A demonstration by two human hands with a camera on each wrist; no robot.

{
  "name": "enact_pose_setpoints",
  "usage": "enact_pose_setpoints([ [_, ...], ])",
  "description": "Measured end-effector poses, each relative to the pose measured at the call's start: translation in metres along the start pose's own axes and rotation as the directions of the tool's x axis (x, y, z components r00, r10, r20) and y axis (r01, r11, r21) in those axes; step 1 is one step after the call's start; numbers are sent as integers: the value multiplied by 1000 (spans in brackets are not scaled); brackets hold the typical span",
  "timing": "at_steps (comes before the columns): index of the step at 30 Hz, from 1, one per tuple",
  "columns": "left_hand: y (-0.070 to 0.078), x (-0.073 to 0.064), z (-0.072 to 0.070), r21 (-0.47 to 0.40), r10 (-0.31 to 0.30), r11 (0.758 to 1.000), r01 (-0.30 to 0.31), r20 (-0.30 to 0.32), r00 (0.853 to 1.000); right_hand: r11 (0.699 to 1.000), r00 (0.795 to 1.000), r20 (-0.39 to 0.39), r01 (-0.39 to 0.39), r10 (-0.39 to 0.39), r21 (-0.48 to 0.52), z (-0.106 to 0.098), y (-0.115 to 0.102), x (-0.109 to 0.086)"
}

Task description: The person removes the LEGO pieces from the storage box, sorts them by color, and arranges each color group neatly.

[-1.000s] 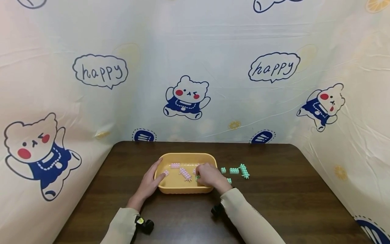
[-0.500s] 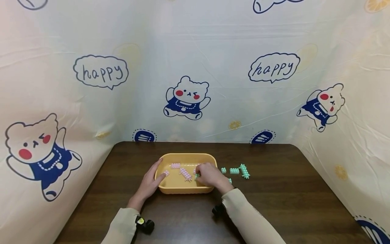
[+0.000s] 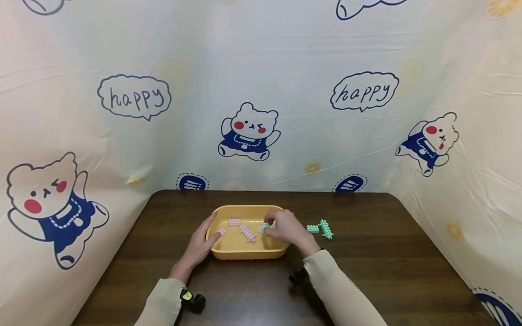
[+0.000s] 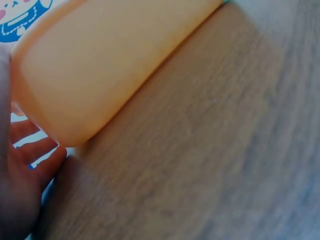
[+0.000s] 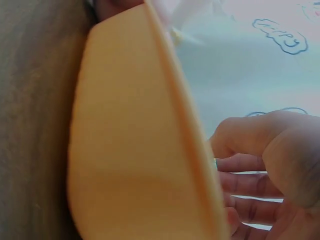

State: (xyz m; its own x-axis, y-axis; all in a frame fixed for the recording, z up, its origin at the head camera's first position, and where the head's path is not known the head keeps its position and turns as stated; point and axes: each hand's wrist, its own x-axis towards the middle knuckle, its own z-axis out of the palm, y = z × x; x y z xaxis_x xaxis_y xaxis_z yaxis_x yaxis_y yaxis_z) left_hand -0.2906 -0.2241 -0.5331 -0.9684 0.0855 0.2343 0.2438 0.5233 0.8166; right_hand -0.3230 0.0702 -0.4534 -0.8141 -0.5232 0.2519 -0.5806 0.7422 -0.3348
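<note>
In the head view, a yellow plastic tray (image 3: 248, 255) stands on the table. My left hand (image 3: 199, 242) grips its left end, thumb over the rim and the other fingers along the outside. Several pink building blocks lie inside, including a long one (image 3: 247, 233), a short bar (image 3: 234, 222) and a small one (image 3: 222, 231) near my left thumb. My right hand (image 3: 287, 229) reaches over the right side of the tray, thumb and index finger pinching a green building block (image 3: 266, 225), mostly hidden by the fingers. A pink block (image 3: 260, 229) shows beside it.
Right of the tray, a green block (image 3: 312, 229) and a longer green piece (image 3: 326, 229) lie on the dark wooden table (image 3: 367, 271). A printed cloth (image 3: 310, 136) hangs around the back and sides.
My right hand has moved slightly right and away from me inside the tray, its fingertips now showing with the green block. Small green blocks on the table are now covered by it. The left hand stays put.
</note>
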Motion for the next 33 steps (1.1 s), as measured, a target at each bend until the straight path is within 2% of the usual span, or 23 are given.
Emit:
enact_pose_setpoints([
  [3,1,0,0,4,-3,1000,3,7,1000,1000,1000,-23,-3,3,8,-8,3,-4],
  [9,2,-5,1,-14,-36,999,36,12,999,998,998,-18,-54,54,36,-21,9,-15],
  [14,3,-4,1,-11,-36,999,36,8,999,992,994,-35,-104,107,75,-29,19,-26],
  [19,4,-2,1,-9,-30,1000,30,14,999,982,984,-63,-157,165,106,-33,35,-39],
  [25,0,-2,2,2,-11,1000,11,8,1000,958,965,-46,-252,260,135,-34,52,-55],
  [33,2,-1,1,0,-18,1000,18,14,1000,947,947,-79,-301,311,112,-29,77,-78],
])
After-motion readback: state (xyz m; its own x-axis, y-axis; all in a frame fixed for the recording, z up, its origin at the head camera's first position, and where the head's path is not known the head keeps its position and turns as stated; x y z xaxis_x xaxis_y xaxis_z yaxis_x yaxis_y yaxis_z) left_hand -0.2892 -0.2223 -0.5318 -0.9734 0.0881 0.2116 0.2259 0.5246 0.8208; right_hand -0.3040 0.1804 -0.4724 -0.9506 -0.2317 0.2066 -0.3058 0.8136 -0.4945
